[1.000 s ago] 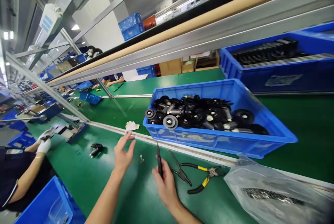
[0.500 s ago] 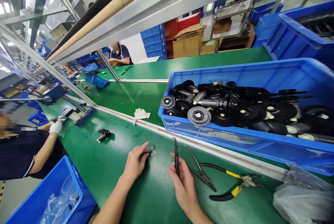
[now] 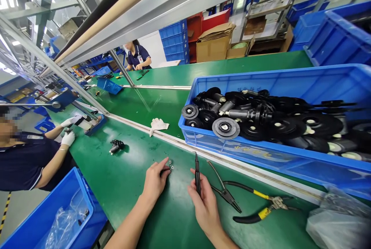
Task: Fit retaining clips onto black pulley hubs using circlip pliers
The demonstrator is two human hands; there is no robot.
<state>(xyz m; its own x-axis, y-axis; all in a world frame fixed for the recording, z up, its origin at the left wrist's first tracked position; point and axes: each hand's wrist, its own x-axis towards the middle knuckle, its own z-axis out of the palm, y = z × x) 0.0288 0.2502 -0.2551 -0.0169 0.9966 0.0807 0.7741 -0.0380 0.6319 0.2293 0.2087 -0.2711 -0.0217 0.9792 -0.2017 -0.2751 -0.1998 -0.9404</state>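
My left hand [image 3: 156, 178] rests low over the green table, its index finger and thumb apart, with nothing visible between them. Its fingertips are right beside several small shiny metal rings [image 3: 171, 166]. My right hand [image 3: 204, 196] is wrapped round a slim black hand tool [image 3: 197, 175] with a thin, hooked-looking metal tip pointing away from me; its exact kind is unclear. Just right of that hand lie dark, long-nosed pliers [image 3: 227, 195]. Beyond them is a larger pair of pliers [image 3: 272, 203] with black and yellow handles, jaws to the right.
A blue bin [image 3: 261, 156] of black disc-and-shaft parts stands behind a metal rail [image 3: 136, 128]. A white glove [image 3: 159, 124] lies by the rail. A black part [image 3: 116, 146] sits left. Plastic bag [image 3: 336, 218] at right. A gloved co-worker [image 3: 29, 156] works at left.
The view has shifted slightly. My left hand has edged nearer the metal rings, while my right hand still holds the black tool. The left co-worker's second gloved hand now shows at the fixture.
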